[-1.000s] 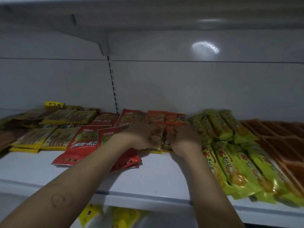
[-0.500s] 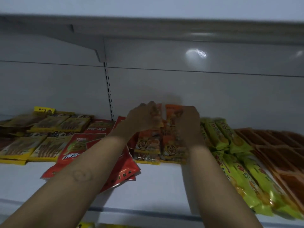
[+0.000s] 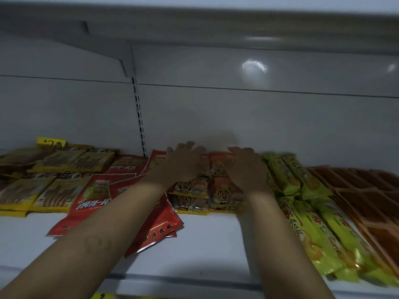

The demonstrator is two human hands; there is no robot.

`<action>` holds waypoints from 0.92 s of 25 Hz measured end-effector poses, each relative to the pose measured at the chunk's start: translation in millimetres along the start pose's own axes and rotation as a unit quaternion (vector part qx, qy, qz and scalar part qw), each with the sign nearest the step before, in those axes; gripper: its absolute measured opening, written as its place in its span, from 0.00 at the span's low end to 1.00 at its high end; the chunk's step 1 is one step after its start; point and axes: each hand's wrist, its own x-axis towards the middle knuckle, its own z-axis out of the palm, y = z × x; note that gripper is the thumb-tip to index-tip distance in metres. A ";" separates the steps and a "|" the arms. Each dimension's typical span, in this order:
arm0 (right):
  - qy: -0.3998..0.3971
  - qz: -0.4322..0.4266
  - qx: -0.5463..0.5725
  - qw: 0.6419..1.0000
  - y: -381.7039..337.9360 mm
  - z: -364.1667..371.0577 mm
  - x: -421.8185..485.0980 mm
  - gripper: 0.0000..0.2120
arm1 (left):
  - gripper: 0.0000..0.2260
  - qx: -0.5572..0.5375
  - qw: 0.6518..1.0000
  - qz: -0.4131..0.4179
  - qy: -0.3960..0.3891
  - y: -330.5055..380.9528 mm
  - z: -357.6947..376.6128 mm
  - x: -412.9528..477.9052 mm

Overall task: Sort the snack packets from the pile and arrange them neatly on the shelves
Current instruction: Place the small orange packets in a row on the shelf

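Observation:
Small orange snack packets (image 3: 218, 186) with a cartoon face lie in two short rows at the middle of the white shelf (image 3: 205, 240). My left hand (image 3: 183, 164) lies flat on the left row with fingers spread, pressing the packets toward the back wall. My right hand (image 3: 248, 167) lies flat on the right row in the same way. Neither hand curls round a packet. The rear packets are partly hidden under my palms.
Red packets (image 3: 95, 195) lie left of the orange ones, some askew near the front. Yellow-brown packets (image 3: 43, 180) fill the far left. Green long packets (image 3: 313, 223) and dark orange-brown ones (image 3: 371, 197) lie at the right. Another shelf (image 3: 216, 24) hangs overhead.
Both hands went from holding the orange packets near the shelf's middle, lifted, then came down flat on them further back.

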 end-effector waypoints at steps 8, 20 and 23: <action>-0.049 -0.063 -0.061 0.995 0.1 23.0 -99.3 0.19 | 0.27 0.067 0.992 0.085 -0.066 17.3 18.0 -69.6; -0.042 -0.077 -0.018 0.996 9.2 24.7 -104.0 0.15 | 0.25 -0.036 0.993 0.079 -0.078 18.1 14.4 -84.3; -0.007 -0.088 0.000 0.996 9.3 20.5 -87.8 0.20 | 0.24 -0.052 0.996 0.055 -0.046 15.6 8.4 -79.0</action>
